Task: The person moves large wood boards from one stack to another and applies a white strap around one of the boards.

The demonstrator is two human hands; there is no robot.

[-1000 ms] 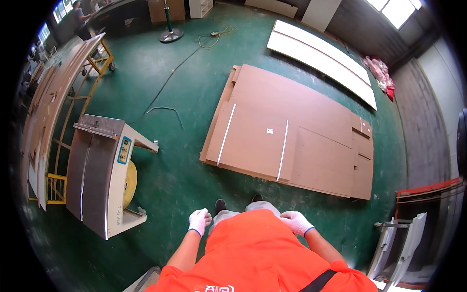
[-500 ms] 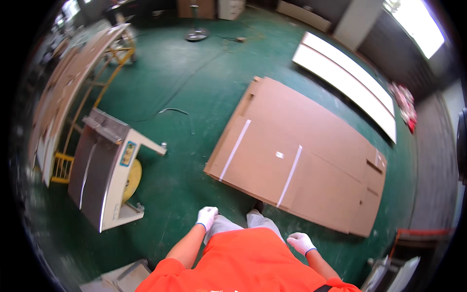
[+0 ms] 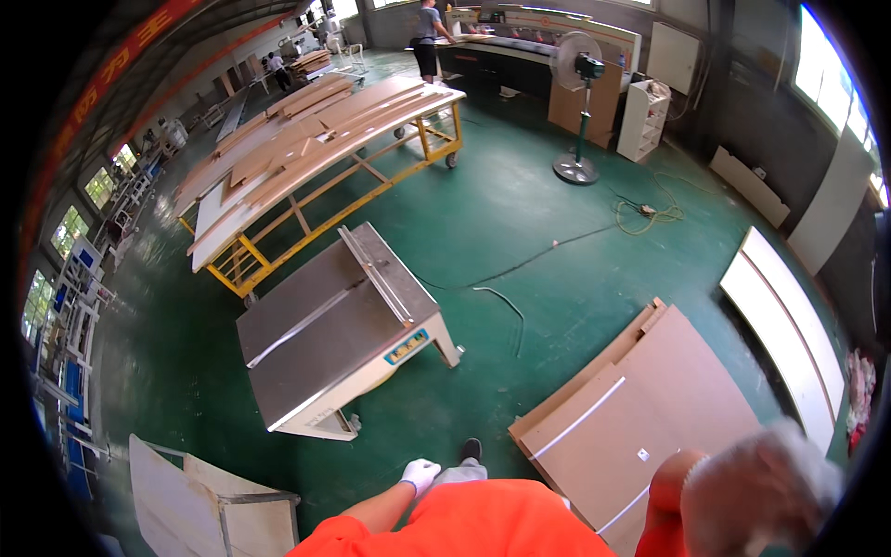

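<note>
Cardboard (image 3: 673,390) lies stacked flat on the green floor (image 3: 520,241), two white straps (image 3: 577,418) across it; the person's gloved right hand (image 3: 763,492) is raised, overlapping it in view (too blurred to tell how its fingers stand), while the left hand (image 3: 421,474) hangs beside a grey trouser leg (image 3: 460,474), fingers curled, how tightly I cannot tell

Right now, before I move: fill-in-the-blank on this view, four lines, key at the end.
1. The glove on the left hand is mainly ____ in colour.
2. The blurred right hand appears in front of a stack of flat cardboard coloured ____.
3. In the picture, the dark-topped machine stands on the stack's ____ side.
4. The standing fan rests on a floor coloured ____.

Missing words: white; brown; left; green.
</note>
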